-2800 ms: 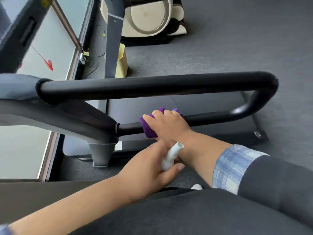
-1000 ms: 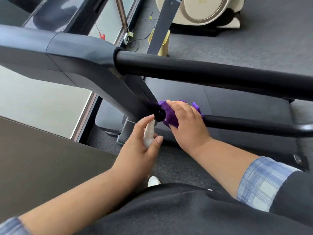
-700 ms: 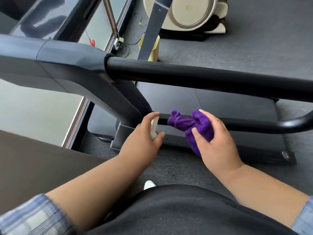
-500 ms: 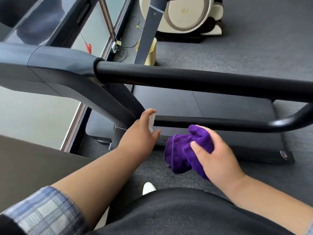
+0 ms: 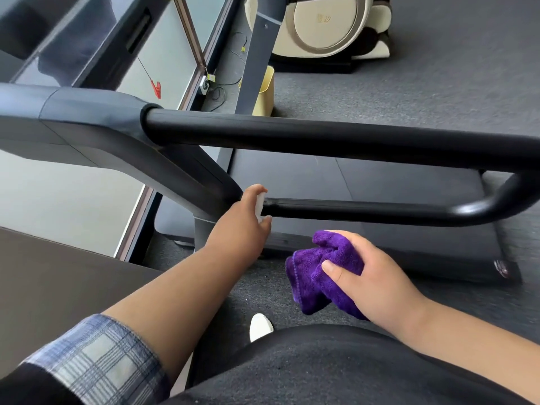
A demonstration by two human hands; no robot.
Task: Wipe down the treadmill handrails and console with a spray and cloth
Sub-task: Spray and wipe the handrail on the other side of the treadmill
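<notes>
A: Grey carpet (image 5: 409, 92) runs under everything, with a window (image 5: 175, 54) along the left and a cream machine (image 5: 321, 24) at the far wall.

B: Where are the task's things?

A: A purple cloth (image 5: 318, 276) hangs bunched in the right hand (image 5: 377, 279), below the lower rail (image 5: 380, 210) and clear of it. A white spray bottle (image 5: 259, 207) sits in the left hand (image 5: 242, 226), right at the end of that rail where it meets the grey upright (image 5: 187, 176).

B: And the grip on each?

A: Right fingers and thumb curl round the cloth, thumb lying across its front. Left fingers wrap the bottle, index finger up over its top; most of the bottle is hidden by the hand.

B: How do the arms lie?

A: Left forearm stretches forward and up toward the rail, its plaid sleeve (image 5: 96, 363) pushed back. Right forearm comes in from the lower right, wrist nearly level.

B: Room to move?

A: Above the lower rail lies the thick upper rail (image 5: 321, 135); both join in a bend (image 5: 496, 200) at the right. Between them is an open gap showing the treadmill deck (image 5: 365, 182). Below the lower rail, carpet lies open around the cloth. A white shoe (image 5: 260, 327) shows near the bottom, and a yellow bin (image 5: 264, 92) stands beyond the upper rail.
</notes>
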